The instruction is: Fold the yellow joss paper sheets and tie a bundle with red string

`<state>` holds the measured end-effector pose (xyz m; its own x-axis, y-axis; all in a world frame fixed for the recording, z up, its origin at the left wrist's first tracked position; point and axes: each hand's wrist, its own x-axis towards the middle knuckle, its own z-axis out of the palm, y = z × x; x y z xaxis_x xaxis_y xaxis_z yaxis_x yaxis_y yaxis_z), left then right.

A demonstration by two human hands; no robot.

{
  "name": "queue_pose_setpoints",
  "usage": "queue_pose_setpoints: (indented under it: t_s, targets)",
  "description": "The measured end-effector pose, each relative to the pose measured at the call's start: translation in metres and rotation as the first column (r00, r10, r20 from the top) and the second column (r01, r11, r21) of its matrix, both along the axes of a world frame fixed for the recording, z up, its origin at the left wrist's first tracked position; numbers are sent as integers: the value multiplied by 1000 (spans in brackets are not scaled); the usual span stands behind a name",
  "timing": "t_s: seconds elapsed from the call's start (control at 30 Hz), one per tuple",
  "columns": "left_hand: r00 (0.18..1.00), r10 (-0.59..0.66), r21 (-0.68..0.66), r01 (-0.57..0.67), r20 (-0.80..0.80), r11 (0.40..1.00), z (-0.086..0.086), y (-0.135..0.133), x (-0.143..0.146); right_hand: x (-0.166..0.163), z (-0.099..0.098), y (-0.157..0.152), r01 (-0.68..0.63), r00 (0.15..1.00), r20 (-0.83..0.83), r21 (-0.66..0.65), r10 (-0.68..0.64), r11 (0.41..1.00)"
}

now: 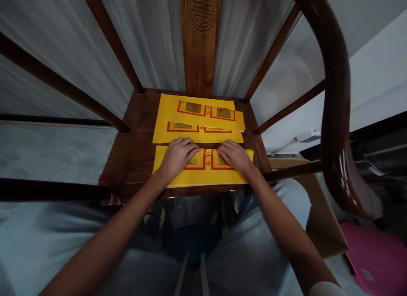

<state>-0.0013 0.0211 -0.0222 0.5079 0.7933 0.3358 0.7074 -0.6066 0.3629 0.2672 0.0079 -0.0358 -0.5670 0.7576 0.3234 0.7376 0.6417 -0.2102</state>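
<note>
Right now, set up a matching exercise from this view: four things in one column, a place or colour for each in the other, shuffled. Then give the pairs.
Things:
1. left hand
2. right hand
3. carved round emblem
4. pink object

Places or colours:
A. at the top of the chair's back splat
B. flat on the left half of the nearest yellow sheet
C. on the floor at lower right
D. flat on the right half of the nearest yellow sheet

Pairs: 1-B, 2-D, 3-A, 4-C
</note>
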Motion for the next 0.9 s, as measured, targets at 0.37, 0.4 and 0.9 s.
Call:
queue_pose_setpoints:
  t_s: [0.37,0.4,0.9]
  targets:
    - [984,-53,-96,70,173,993,-6,0,7,4,-8,5,6,939,-339,-129,-50,992]
    - [980,-45,-104,66,191,992,-8,1,7,6,-8,5,3,931,-360,-144,-55,990]
    - [968,-75,-110,104,240,989,-12,5,-14,16,-6,12,36,924,-358,-258,-130,965]
